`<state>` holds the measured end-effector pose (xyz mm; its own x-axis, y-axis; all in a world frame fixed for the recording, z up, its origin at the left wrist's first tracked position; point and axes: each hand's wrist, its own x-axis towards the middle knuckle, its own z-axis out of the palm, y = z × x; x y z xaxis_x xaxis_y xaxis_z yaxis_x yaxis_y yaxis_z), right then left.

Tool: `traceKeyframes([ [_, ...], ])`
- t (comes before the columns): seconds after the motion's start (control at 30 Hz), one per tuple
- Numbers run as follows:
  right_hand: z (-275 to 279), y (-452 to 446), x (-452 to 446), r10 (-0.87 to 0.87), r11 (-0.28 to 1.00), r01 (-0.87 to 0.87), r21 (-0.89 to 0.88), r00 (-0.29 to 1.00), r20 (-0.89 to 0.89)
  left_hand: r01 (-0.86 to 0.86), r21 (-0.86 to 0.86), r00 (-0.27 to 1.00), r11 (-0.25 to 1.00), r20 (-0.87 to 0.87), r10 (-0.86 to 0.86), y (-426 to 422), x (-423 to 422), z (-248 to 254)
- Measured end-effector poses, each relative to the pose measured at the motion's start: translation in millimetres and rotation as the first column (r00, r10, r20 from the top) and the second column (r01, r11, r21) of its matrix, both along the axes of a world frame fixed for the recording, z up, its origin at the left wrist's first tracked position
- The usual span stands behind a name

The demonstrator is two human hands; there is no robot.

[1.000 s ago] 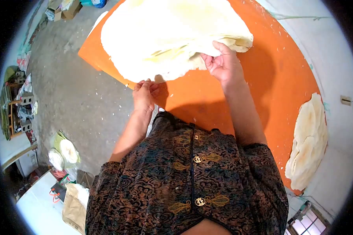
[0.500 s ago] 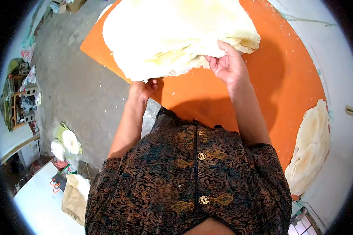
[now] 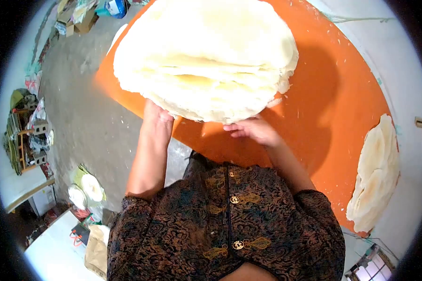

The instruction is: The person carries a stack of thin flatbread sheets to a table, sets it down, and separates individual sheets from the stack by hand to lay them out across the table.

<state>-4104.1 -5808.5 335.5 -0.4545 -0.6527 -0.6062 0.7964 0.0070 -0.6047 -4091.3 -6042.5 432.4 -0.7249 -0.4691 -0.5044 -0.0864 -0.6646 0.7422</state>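
Note:
A thick stack of thin, pale flatbreads [image 3: 206,65], brightly lit, fills the top middle of the view, its layers showing along the near side. My left hand [image 3: 159,116] is at the stack's near left edge, with its fingers mostly hidden beneath the bread. Under the near right edge, my right hand [image 3: 254,131] has curled fingers pointing left and holds the stack from below. The orange table [image 3: 314,126] lies under and beside the bread.
More folded flatbreads [image 3: 374,175] lie at the table's right edge, by the white wall. On the left floor are round pale items [image 3: 86,189]. A paper bag [image 3: 97,248] stands at lower left, and cardboard boxes [image 3: 83,21] are at upper left.
My right hand has gone from pinching the stack's right edge to beneath its near edge. My left hand has slid further under. The stack's near side has come closer to me.

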Motion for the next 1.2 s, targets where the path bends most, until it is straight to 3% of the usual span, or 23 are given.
traceKeyframes([
  [0.03, -10.8, -15.1, -2.6, -0.134, 0.990, 0.130, 0.061, 0.989, 0.062, 0.049, -0.040, 0.998, 0.998, -0.022, -0.050, -0.2, -1.0, 8.1],
  [0.1, -46.5, -46.9, -30.1, -0.359, 0.920, 0.350, 0.177, 0.933, 0.023, 0.144, -0.125, 0.986, 0.982, -0.065, -0.153, -1.6, -5.0, 21.2],
  [0.2, -102.9, -77.4, -64.0, -0.489, 0.796, 0.488, 0.357, 0.867, -0.095, 0.060, -0.010, 0.997, 0.998, -0.058, -0.060, -0.4, -19.3, 37.8],
  [0.4, -158.0, -89.9, -63.9, -0.327, 0.608, 0.478, 0.634, 0.878, -0.348, 0.025, 0.049, 0.979, 0.998, 0.199, -0.034, -13.9, -15.0, 46.8],
  [0.43, -161.5, -85.9, -63.0, -0.284, 0.575, 0.468, 0.671, 0.883, -0.372, 0.170, -0.088, 0.985, 0.981, 0.054, -0.166, -19.6, 7.9, 36.4],
  [0.47, -163.9, -81.4, -62.6, -0.245, 0.548, 0.461, 0.697, 0.886, -0.394, 0.090, 0.108, 0.972, 0.990, 0.206, -0.111, -27.5, 11.1, 27.2],
  [0.53, -165.8, -66.3, -61.7, -0.166, 0.483, 0.456, 0.747, 0.886, -0.434, 0.412, 0.095, 0.869, 0.906, 0.257, -0.422, -59.7, 45.0, -25.4],
  [0.57, -168.2, -55.9, -59.2, -0.124, 0.450, 0.453, 0.770, 0.885, -0.448, 0.724, -0.286, 0.686, 0.628, 0.404, -0.606, -74.5, 61.6, -42.0],
  [0.6, -168.7, -44.6, -58.5, -0.088, 0.413, 0.457, 0.788, 0.881, -0.465, 0.912, -0.073, 0.371, 0.403, 0.564, -0.738, -98.0, 78.8, -51.2],
  [0.63, -168.6, -32.7, -58.5, -0.061, 0.386, 0.463, 0.798, 0.876, -0.479, 0.987, -0.158, 0.105, -0.023, 0.750, -0.653, -125.0, 103.6, -83.5],
  [0.73, -166.5, 3.0, -54.1, 0.015, 0.316, 0.477, 0.820, 0.862, -0.507, 0.822, -0.247, 0.515, 0.512, 0.706, -0.486, -134.0, 88.9, -39.9],
  [0.8, -157.3, 26.5, -54.1, 0.053, 0.310, 0.495, 0.812, 0.843, -0.535, 0.596, -0.790, 0.798, 0.147, 0.560, -0.222, -110.9, 30.4, 4.2],
  [0.83, -154.9, 37.0, -45.6, 0.071, 0.302, 0.499, 0.812, 0.838, -0.541, 0.321, -0.947, 0.920, 0.022, 0.306, -0.243, -94.7, 1.7, 11.1],
  [0.87, -150.2, 49.5, -42.4, 0.084, 0.312, 0.511, 0.801, 0.825, -0.559, 0.225, -0.955, 0.932, -0.192, 0.269, -0.243, -77.2, -26.1, 10.8],
  [0.9, -140.9, 60.1, -37.5, 0.097, 0.322, 0.518, 0.793, 0.815, -0.572, 0.152, -0.963, 0.937, -0.224, 0.213, -0.277, -49.3, -53.9, 9.5],
  [0.97, -116.1, 80.9, -28.5, 0.130, 0.371, 0.531, 0.762, 0.783, -0.609, 0.270, -0.913, 0.819, -0.306, 0.385, -0.426, 3.1, -100.0, -0.1],
  [1.0, -101.7, 91.4, -23.1, 0.142, 0.398, 0.538, 0.743, 0.764, -0.629, 0.398, -0.850, 0.801, -0.345, 0.505, -0.322, 34.5, -108.6, -9.4],
  [1.03, -83.5, 99.9, -18.5, 0.159, 0.433, 0.543, 0.719, 0.739, -0.654, 0.436, -0.839, 0.788, -0.326, 0.531, -0.311, 54.8, -105.6, 3.7],
  [1.13, -20.6, 121.6, -9.8, 0.193, 0.518, 0.563, 0.644, 0.657, -0.729, 0.298, -0.931, 0.825, -0.210, 0.362, -0.434, 95.6, -101.9, 27.1],
  [1.2, 30.8, 130.6, -7.3, 0.221, 0.572, 0.595, 0.564, 0.551, -0.805, 0.193, -0.979, 0.803, -0.066, 0.196, -0.563, 114.4, -96.1, 52.9],
])
